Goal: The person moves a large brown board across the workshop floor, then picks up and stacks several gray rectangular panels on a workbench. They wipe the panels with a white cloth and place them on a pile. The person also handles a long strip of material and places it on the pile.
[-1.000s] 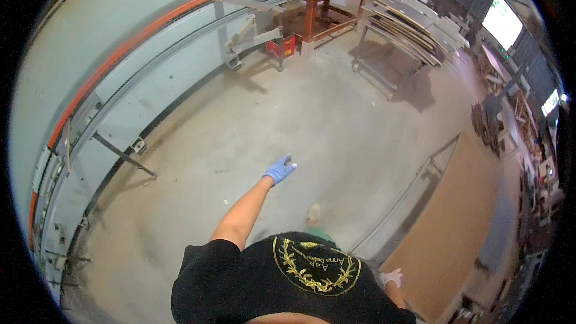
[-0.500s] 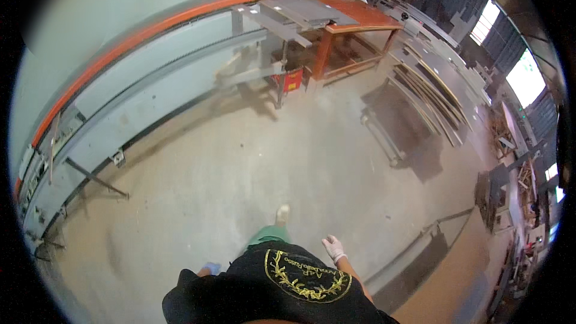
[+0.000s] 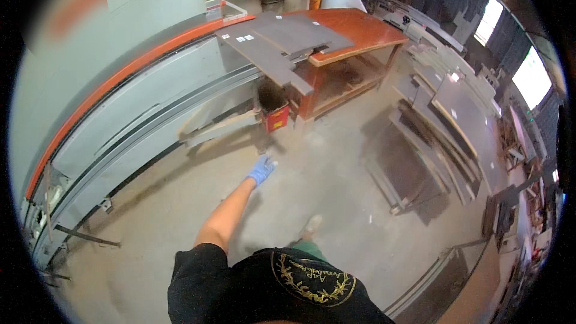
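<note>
My left hand [image 3: 261,171], in a blue glove, reaches forward over the concrete floor at the end of an outstretched arm. Its fingers look a little apart and nothing shows in them. The nearest thing ahead of it is a red bin [image 3: 277,117] beneath overhanging grey panels. Those grey panels [image 3: 273,54], some with small white labels, lie across the near end of a reddish-orange table [image 3: 354,24]. My right hand is out of sight.
A long grey machine [image 3: 150,111] with an orange edge strip runs along the left. At the right, boards [image 3: 441,138] lean in a stack on a cart. A dark-framed sheet [image 3: 438,282] stands at the lower right. Metal legs [image 3: 90,237] jut out at the lower left.
My left arm has swung up and forward from beside my body. My right hand has left the view. I have stepped closer to the table, panels and stacked boards.
</note>
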Demonstrator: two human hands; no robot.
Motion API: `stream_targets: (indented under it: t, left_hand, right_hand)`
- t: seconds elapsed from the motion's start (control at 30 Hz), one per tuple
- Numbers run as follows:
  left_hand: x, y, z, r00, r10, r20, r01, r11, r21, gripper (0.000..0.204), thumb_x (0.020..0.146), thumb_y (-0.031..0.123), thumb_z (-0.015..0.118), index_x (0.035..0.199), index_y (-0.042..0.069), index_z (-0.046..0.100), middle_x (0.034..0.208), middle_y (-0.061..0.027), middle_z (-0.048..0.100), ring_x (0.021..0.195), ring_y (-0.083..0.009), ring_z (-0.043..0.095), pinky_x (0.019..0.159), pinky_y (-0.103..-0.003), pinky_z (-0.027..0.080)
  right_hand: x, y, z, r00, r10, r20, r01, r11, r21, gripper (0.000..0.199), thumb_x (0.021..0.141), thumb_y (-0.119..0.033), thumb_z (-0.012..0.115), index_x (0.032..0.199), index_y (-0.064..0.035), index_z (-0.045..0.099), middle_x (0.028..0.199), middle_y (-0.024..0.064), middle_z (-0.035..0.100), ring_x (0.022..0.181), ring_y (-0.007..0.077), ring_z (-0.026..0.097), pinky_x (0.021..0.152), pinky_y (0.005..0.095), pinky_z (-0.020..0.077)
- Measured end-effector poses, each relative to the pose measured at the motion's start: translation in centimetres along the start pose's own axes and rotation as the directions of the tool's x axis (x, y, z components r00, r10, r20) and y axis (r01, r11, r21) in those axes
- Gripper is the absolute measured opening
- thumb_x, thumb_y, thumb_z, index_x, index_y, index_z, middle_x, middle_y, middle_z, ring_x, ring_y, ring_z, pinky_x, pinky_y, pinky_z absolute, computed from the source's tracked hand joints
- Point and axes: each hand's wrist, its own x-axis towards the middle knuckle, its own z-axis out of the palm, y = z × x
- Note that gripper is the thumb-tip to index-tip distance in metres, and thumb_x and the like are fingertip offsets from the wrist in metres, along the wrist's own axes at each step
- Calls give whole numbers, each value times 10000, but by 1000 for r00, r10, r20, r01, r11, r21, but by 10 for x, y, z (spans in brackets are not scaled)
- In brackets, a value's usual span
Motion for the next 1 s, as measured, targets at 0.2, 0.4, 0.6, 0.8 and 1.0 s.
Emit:
stream_targets:
  t: [0.2, 0.4, 0.6, 0.8, 1.0]
  left_hand:
    - [152, 162, -9, 981, 109, -161, -155, 940, -303, 646, 811, 242, 641, 1334, 31, 327, 1314, -160, 441, 1222, -264, 418, 1000, -329, 344]
    - [307, 220, -53, 887, 119, -446, -3, 968, 251, 699, 783, 427, 627, 1294, 17, 383, 1278, -207, 454, 1202, -331, 417, 1009, -360, 332]
    - [442, 211, -113, 720, -155, -676, 492, 802, 339, 834, 695, 536, 638, 1322, 61, 361, 1304, -228, 402, 1200, -365, 404, 996, -420, 339]
    - [560, 196, -124, 600, -320, -733, 682, 684, 260, 869, 695, 603, 588, 1374, 141, 302, 1412, -217, 250, 1290, -359, 284, 1050, -431, 251]
    - [581, 222, -100, 736, -131, -665, 597, 588, 545, 763, 727, 573, 579, 1323, 141, 379, 1373, -156, 354, 1281, -337, 300, 1063, -432, 209]
  right_hand:
    - [119, -167, -94, 988, 53, -146, -33, 991, 131, 443, 852, -384, 525, 1087, -12, 577, 875, 120, 624, 871, 169, 564, 755, 295, 450]
    - [262, -402, -127, 919, -395, 11, 389, 900, -196, 359, 853, -269, 552, 1125, -35, 532, 796, 14, 572, 617, 94, 505, 521, 234, 399]
    - [352, -670, -78, 864, -473, 171, 464, 881, 93, 470, 839, -299, 602, 1206, -29, 485, 893, 49, 591, 754, 125, 541, 668, 257, 446]
    - [439, -891, -92, 770, -618, 159, 613, 785, 87, 488, 811, -250, 656, 1204, -29, 470, 930, 46, 573, 752, 96, 519, 661, 240, 419]
    - [518, -1094, -11, 479, -814, 328, 876, 469, -115, 634, 801, -299, 657, 1262, 48, 393, 1241, 189, 487, 1131, 265, 470, 949, 349, 382]
